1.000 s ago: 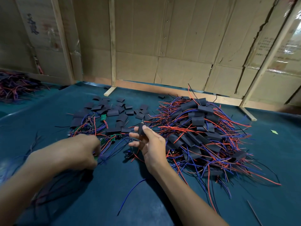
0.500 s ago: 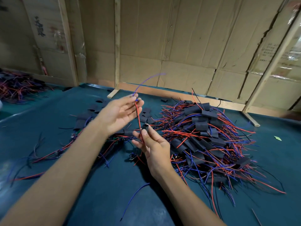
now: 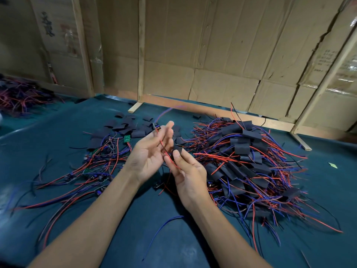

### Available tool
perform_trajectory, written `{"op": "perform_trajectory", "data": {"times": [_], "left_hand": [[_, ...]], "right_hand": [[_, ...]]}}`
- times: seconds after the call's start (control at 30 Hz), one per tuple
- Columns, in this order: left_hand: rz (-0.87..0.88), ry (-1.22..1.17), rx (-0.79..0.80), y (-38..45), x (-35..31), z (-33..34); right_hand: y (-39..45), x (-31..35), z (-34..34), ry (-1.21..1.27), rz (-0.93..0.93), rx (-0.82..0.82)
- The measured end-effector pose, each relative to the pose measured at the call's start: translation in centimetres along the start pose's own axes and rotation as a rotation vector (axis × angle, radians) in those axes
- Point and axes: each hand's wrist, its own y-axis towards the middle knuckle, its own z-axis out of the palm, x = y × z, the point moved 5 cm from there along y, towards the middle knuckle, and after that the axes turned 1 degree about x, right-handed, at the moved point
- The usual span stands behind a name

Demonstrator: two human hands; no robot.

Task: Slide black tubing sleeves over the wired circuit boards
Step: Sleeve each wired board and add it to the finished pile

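My left hand (image 3: 148, 155) is raised palm-up over the green table (image 3: 58, 132) and pinches a small wired circuit board (image 3: 157, 126) at its fingertips. The board's blue wire arcs away behind it, and its red wire (image 3: 170, 159) runs down across the palm to my right hand (image 3: 188, 175). My right hand, just right of the left, pinches a black tubing sleeve (image 3: 177, 149) between thumb and fingers. The red wire meets the sleeve there; whether it passes inside is hidden.
A big heap of sleeved boards with red and blue wires (image 3: 243, 151) lies at the right. Loose black sleeves (image 3: 125, 126) lie behind bare wired boards (image 3: 100, 163) at the left. A stray blue wire (image 3: 164, 227) lies near me. Cardboard walls (image 3: 212, 55) close the back.
My left hand lifted a wired board out of the left pile and brought it up beside my right hand, trailing its wires. My right hand stayed put with the sleeve.
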Motion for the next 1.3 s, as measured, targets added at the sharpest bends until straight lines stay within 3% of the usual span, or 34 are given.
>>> {"op": "perform_trajectory", "data": {"times": [0.1,0.17,0.4,0.5,0.8,0.97,1.3], "left_hand": [[0.015,0.388,-0.029,-0.2,0.0,0.5],[0.034,0.525,-0.059,-0.4,-0.2,0.5],[-0.216,0.389,0.083,-0.9,0.2,0.7],[-0.116,0.425,0.064,-0.9,0.1,0.6],[0.147,0.152,-0.103,-0.1,-1.6,-1.0],[0.214,0.102,-0.194,-0.3,-2.3,-1.8],[0.250,-0.019,-0.203,-0.6,-2.8,-1.8]], "right_hand": [[0.0,0.1,0.0,0.010,-0.021,-0.006],[0.0,0.1,0.0,0.015,-0.031,-0.019],[0.0,0.2,-0.3,-0.045,-0.021,-0.021],[-0.2,0.4,-0.3,-0.053,-0.023,-0.030],[0.0,0.4,-0.5,-0.081,-0.012,-0.012],[0.1,0.1,-0.5,-0.179,-0.018,0.051],[0.1,0.2,-0.3,-0.248,-0.018,0.081]]}}
